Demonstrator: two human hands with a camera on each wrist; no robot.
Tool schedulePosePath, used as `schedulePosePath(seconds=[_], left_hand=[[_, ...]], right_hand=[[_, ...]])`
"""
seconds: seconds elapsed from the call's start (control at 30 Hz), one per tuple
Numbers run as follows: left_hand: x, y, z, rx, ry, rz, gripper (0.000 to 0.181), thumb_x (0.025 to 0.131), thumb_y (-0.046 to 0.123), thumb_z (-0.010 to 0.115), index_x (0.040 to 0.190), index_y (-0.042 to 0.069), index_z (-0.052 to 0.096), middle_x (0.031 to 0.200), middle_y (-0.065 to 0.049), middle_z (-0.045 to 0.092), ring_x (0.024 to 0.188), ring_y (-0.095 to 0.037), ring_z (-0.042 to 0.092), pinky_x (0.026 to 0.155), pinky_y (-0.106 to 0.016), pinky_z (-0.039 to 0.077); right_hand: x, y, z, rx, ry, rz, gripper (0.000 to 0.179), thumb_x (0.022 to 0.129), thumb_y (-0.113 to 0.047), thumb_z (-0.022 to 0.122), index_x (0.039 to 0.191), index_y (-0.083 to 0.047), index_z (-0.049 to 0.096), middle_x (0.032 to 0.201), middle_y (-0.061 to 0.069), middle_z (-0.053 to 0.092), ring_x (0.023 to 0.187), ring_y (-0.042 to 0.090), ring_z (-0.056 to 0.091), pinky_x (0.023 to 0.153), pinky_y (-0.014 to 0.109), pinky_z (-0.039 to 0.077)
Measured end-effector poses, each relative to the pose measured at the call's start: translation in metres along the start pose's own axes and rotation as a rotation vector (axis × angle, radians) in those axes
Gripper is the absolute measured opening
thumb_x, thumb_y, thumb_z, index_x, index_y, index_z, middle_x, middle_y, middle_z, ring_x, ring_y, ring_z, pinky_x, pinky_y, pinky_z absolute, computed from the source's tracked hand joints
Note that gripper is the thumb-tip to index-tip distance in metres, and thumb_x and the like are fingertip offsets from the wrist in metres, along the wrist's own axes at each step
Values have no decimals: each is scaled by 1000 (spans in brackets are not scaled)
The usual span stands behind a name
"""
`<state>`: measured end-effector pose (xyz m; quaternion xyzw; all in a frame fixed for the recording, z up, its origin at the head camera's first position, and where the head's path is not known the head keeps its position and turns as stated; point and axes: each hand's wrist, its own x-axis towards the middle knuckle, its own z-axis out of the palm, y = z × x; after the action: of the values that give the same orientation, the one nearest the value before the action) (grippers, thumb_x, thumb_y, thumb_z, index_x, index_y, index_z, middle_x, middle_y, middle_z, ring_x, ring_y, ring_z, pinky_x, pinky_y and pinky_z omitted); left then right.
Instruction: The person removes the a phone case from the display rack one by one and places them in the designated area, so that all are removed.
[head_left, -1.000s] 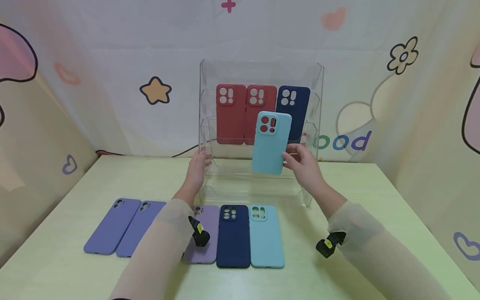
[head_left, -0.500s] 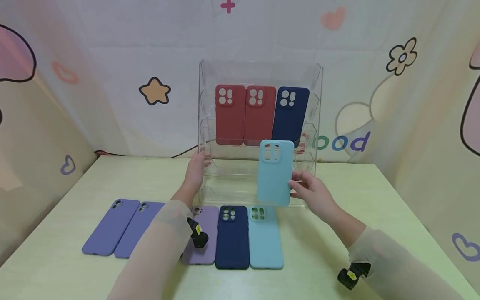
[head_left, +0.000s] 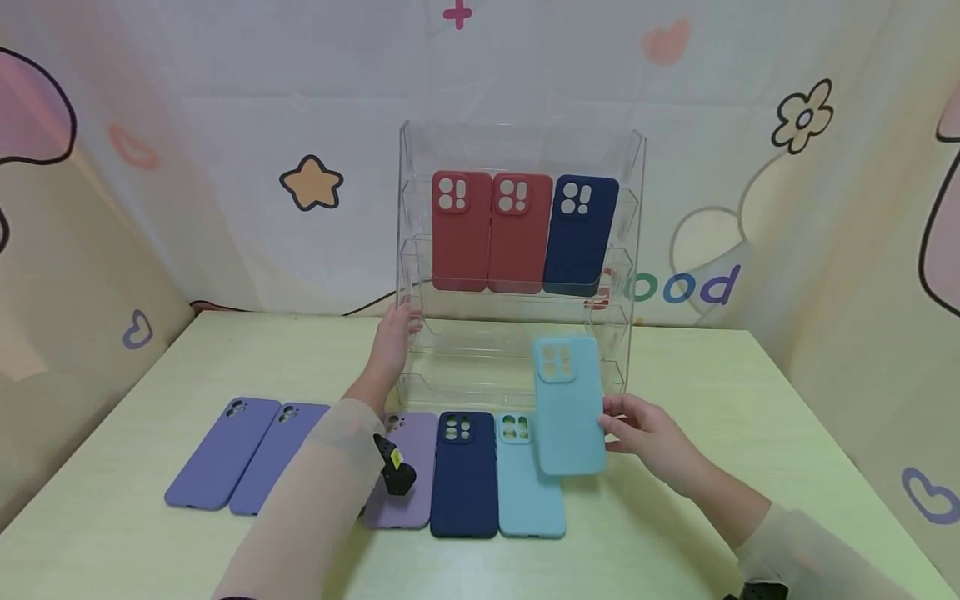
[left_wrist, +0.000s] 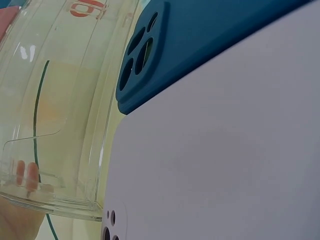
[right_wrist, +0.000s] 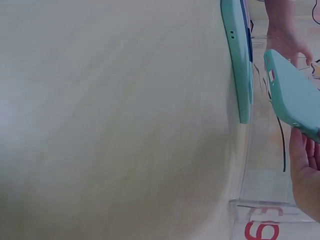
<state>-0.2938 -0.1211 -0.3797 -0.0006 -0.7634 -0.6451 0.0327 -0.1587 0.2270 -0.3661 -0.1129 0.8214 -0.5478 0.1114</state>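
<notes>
My right hand (head_left: 651, 435) pinches a light blue phone case (head_left: 570, 408) by its right edge, camera cutouts at the top. This case hangs above the table and partly covers a second light blue case (head_left: 531, 492) lying flat. At the left side of a clear acrylic display rack (head_left: 517, 392), my left hand (head_left: 392, 340) grips the side wall; in the left wrist view its fingertips (left_wrist: 32, 172) show through the plastic. Two red cases (head_left: 461, 242) and a navy case (head_left: 583, 242) stand in the rack, the navy one slightly tilted.
A navy case (head_left: 465, 483) and a lilac case (head_left: 412, 483) lie left of the flat light blue one. Two violet-blue cases (head_left: 223, 454) lie further left, one partly behind my left sleeve (head_left: 307, 500). A printed curtain (head_left: 225, 167) hangs behind the table.
My right hand has brought the light blue case down and slightly right, from in front of the rack's cases to low over the table. The left hand has stayed on the rack.
</notes>
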Motion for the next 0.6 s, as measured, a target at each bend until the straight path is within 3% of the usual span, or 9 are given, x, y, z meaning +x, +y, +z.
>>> schedulePosePath(seconds=[0.3,0.6], left_hand=[[0,-1,0,14,-3,-5,56,99,42,21,142,8,33,135,-15,46,119,-31,48,104,-54,25],[1,-2,0,14,-4,13,56,98,39,21,141,5,33,135,-15,47,117,-31,49,103,-53,26]], right_hand=[[-18,12,-10,14,-63,40,39,96,-19,53,118,12,46,101,16,53,92,24,56,79,36,52],[-29,18,-13,-7,-73,108,38,94,-19,56,114,12,48,97,12,56,91,23,56,77,35,53]])
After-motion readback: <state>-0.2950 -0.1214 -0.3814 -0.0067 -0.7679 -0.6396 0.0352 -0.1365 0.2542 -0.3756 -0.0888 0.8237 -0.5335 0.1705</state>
